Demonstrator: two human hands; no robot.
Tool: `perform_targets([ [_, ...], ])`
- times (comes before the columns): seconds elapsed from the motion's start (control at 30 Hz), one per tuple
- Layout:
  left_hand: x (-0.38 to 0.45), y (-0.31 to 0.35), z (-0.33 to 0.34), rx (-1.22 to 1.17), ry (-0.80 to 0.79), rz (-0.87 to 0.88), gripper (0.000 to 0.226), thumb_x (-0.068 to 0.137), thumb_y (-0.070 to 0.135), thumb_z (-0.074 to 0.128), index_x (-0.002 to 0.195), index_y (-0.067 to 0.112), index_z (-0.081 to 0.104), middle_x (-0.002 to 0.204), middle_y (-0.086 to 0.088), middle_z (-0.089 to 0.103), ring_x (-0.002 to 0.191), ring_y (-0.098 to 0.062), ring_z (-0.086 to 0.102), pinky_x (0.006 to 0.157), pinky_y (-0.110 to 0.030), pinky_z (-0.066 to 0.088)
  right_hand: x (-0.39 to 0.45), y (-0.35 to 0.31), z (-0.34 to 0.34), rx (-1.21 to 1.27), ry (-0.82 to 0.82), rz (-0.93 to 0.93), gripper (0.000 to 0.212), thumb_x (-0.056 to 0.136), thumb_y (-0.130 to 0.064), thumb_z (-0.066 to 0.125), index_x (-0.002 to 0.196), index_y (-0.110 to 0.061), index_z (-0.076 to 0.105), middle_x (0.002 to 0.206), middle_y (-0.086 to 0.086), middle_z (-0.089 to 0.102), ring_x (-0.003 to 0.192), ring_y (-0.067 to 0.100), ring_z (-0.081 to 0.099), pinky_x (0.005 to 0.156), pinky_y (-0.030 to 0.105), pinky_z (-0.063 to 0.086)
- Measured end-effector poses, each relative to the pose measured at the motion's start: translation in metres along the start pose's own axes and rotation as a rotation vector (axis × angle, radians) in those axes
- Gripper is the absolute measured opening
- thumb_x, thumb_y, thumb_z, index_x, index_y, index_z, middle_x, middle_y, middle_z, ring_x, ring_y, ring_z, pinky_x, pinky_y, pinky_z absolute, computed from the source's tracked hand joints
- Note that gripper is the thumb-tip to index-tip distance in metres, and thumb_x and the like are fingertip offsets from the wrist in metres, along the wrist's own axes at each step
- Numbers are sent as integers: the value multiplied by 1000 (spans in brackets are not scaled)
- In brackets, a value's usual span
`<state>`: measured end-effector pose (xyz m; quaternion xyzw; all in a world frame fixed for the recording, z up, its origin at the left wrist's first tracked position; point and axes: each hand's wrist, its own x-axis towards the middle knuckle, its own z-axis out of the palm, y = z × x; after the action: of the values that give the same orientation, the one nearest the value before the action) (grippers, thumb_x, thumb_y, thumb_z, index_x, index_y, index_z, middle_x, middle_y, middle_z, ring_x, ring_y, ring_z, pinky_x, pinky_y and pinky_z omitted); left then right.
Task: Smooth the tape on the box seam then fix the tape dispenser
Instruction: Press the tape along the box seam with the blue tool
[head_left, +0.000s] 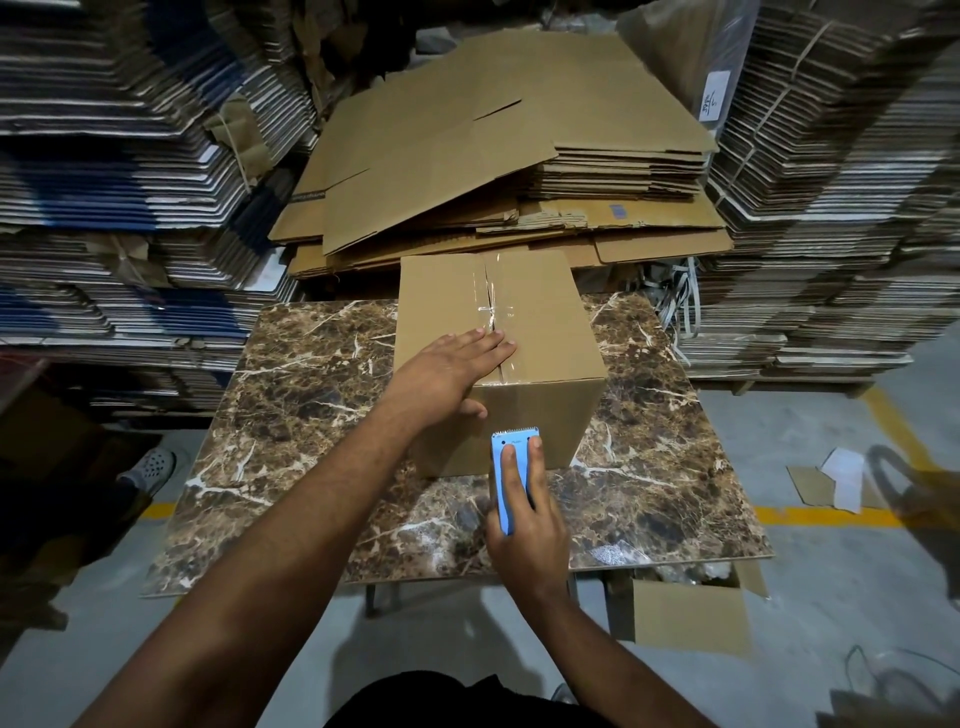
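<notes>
A closed brown cardboard box (540, 312) stands on a marble-patterned table (322, 415). Clear tape (492, 296) runs along the box's centre seam and wrinkles near the middle. My left hand (447, 374) lies flat on the near part of the box top, fingertips on the taped seam, thumb over the front edge. My right hand (524, 519) grips a blue tape dispenser (506, 467) against the box's front face, its toothed blade pointing up.
Flattened brown cartons (498, 156) are piled behind the table. Tall stacks of folded cartons (119, 171) rise at the left and at the right (841, 197). An open carton (685, 613) sits under the table's right side. A shoe (150, 467) shows at the left.
</notes>
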<state>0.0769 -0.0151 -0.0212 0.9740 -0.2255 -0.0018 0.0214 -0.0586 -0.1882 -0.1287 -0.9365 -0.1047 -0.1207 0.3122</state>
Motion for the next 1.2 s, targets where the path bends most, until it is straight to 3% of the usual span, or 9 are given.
perform_targets([
  [0.1, -1, 1, -1, 5, -5, -4, 100, 84, 42, 73, 160, 31, 9, 170, 4, 8, 156, -18, 9, 125, -39, 10, 0, -2, -1, 20, -16, 27, 83, 85, -31, 43, 159, -39, 7, 169, -1, 15, 104, 32, 69, 66, 39, 60],
  [0.27, 1, 1, -1, 6, -7, -6, 101, 84, 41, 74, 160, 32, 8, 170, 4, 8, 156, -18, 9, 125, -39, 10, 9, -9, -16, 162, -42, 116, 82, 80, -26, 54, 155, -44, 28, 168, -18, 17, 99, 20, 70, 62, 29, 55],
  [0.43, 2, -3, -7, 22, -73, 34, 106, 82, 39, 75, 161, 28, 5, 170, 1, 4, 157, -19, 7, 125, -40, 9, 20, -9, -29, 423, -43, 181, 79, 76, -14, 56, 148, -45, 45, 162, -22, 30, 112, 8, 67, 71, 16, 51],
  [0.53, 0, -4, -11, -26, -110, 48, 98, 81, 58, 52, 161, 28, 3, 170, 2, 0, 156, -17, 4, 126, -42, 8, 27, -7, -34, 509, -77, 218, 81, 75, -3, 60, 146, -41, 50, 160, -16, 37, 111, -10, 63, 71, 4, 45],
  [0.6, 0, -3, -11, -57, -91, 28, 87, 88, 70, 33, 160, 31, 4, 170, 4, 1, 157, -16, 4, 126, -40, 8, 28, -8, -35, 548, -95, 243, 81, 74, 1, 61, 145, -38, 52, 159, -13, 39, 108, -27, 53, 73, 5, 47],
  [0.67, 0, -2, -8, -49, -52, 11, 80, 95, 70, 32, 160, 33, 5, 170, 6, 4, 156, -15, 5, 124, -38, 8, 27, -8, -37, 565, -100, 254, 81, 74, 4, 60, 144, -36, 53, 158, -13, 40, 108, -32, 48, 74, 5, 48],
  [0.9, 5, -3, -4, -20, 2, 19, 70, 100, 58, 38, 160, 32, 12, 169, 4, 13, 156, -18, 13, 124, -40, 15, 31, -8, -44, 603, -109, 278, 77, 75, 1, 63, 142, -37, 56, 156, -18, 42, 118, -8, 59, 80, 7, 50],
  [1.1, 5, -3, -4, -25, -1, 16, 70, 100, 58, 38, 160, 33, 11, 169, 4, 12, 156, -19, 12, 124, -40, 15, 43, -9, -51, 706, -169, 355, 79, 75, 10, 63, 142, -31, 57, 155, -18, 44, 105, -34, 47, 77, 0, 45],
  [1.2, 4, -3, -4, -29, -8, 15, 70, 100, 58, 38, 160, 33, 11, 169, 4, 11, 156, -20, 12, 124, -41, 16, 52, -5, -57, 784, -190, 401, 78, 74, 14, 61, 141, -26, 59, 152, -14, 47, 126, -8, 49, 76, 4, 48],
])
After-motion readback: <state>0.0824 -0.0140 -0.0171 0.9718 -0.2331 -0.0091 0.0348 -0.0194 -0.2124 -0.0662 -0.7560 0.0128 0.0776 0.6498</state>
